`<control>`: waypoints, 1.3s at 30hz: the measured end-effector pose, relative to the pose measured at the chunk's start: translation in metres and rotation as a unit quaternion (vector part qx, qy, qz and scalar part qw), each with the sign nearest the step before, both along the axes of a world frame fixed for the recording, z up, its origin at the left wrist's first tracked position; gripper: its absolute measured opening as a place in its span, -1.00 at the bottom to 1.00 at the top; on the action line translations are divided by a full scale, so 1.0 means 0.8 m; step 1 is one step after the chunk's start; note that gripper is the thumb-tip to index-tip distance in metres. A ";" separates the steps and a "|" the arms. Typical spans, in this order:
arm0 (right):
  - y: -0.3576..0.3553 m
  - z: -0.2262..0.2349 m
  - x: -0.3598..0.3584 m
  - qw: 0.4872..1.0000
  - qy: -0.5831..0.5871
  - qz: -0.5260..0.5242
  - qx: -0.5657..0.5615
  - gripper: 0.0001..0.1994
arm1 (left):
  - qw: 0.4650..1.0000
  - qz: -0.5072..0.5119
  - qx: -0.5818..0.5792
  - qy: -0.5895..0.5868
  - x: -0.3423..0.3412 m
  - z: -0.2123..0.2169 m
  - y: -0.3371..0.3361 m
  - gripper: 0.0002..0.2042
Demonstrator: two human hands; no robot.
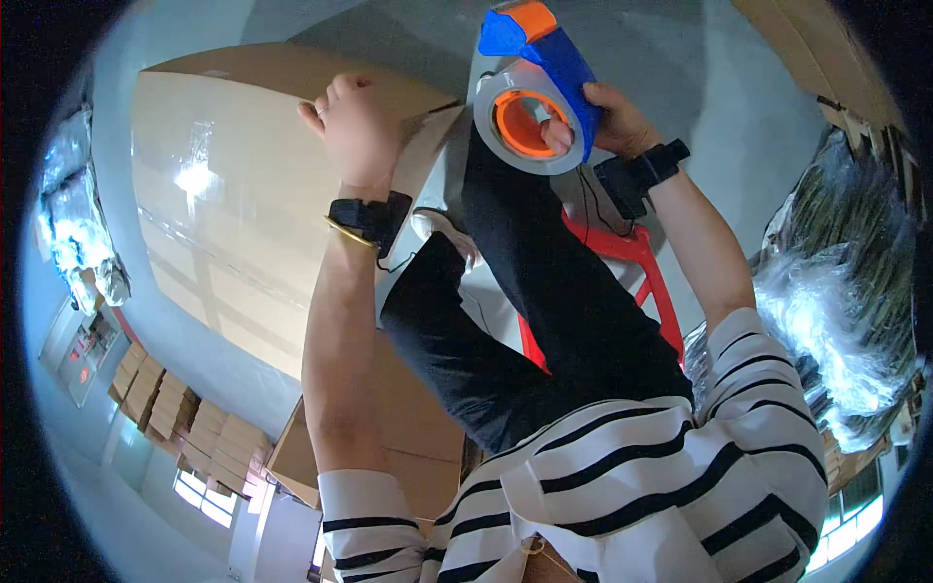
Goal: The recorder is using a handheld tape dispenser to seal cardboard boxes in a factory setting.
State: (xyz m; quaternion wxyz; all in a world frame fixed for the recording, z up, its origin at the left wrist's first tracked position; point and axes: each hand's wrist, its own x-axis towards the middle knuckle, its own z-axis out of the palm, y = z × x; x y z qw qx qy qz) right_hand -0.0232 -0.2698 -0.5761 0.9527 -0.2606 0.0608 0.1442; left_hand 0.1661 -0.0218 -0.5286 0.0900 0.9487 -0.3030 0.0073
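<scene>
My right hand (620, 119) is closed around a blue and orange tape dispenser (564, 73), raised above my knee. A wide roll of clear tape (486, 124) sits on the dispenser's orange hub, and some of my fingertips show through its centre. My left hand (362, 131) is over the near right part of a large cardboard box (233, 204), back of the hand up. Its thumb stands apart from the bent fingers, and I see nothing held there. Whether the hand touches the box is hard to make out. Shiny strips of clear tape cross the box's face.
A red plastic stool (661, 291) stands beside my right leg. Another open cardboard box (418, 437) is by my left side. Plastic-wrapped bundles (826, 311) are piled at the right, and stacked cartons (194, 423) line the far left. Grey floor (671, 58) lies ahead.
</scene>
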 end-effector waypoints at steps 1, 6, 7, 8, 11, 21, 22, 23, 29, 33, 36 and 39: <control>-0.001 0.001 -0.001 1.000 0.008 0.004 -0.010 -0.51 | 0.996 0.011 -0.077 0.049 0.007 0.004 0.007 -0.70; -0.003 0.012 -0.001 1.000 -0.011 0.004 0.024 -0.50 | 0.836 0.165 -0.496 0.167 0.023 0.074 0.100 -0.76; -0.002 0.016 0.001 0.999 -0.017 0.017 0.026 -0.50 | 0.870 0.215 -0.430 0.111 0.011 0.098 0.133 -0.71; 0.000 0.021 0.004 1.000 -0.003 0.003 0.021 -0.50 | 0.893 0.216 -0.387 0.078 -0.015 0.119 0.167 -0.67; 0.013 0.041 0.028 0.999 -0.047 0.019 0.008 -0.51 | 0.972 0.142 -0.179 0.063 -0.098 0.143 0.240 -0.61; 0.107 0.148 0.184 0.984 -0.045 0.044 -0.167 -0.63 | 0.993 0.108 0.000 -0.047 -0.114 0.054 0.123 -0.29; 0.117 0.158 0.202 0.972 -0.089 0.103 -0.193 -0.62 | 0.992 0.110 -0.028 -0.046 -0.114 0.055 0.128 -0.29; 0.133 0.167 0.213 0.969 -0.100 0.125 -0.190 -0.62 | 0.994 0.097 -0.020 -0.036 -0.119 0.059 0.146 -0.31; 0.194 0.182 0.224 0.886 0.023 0.122 -0.447 -0.56 | 0.993 0.111 -0.020 -0.032 -0.172 0.047 0.354 -0.20; 0.190 0.183 0.236 0.893 -0.011 0.196 -0.405 -0.69 | 0.972 0.207 0.111 0.002 -0.241 0.057 0.509 -0.25; 0.179 0.181 0.245 0.845 -0.070 0.193 -0.494 -0.72 | 0.924 0.374 -0.007 -0.081 -0.310 0.073 0.582 -0.33; 0.175 0.181 0.250 0.840 -0.026 0.191 -0.508 -0.70 | 0.808 0.568 -0.146 -0.059 -0.365 0.074 0.624 -0.39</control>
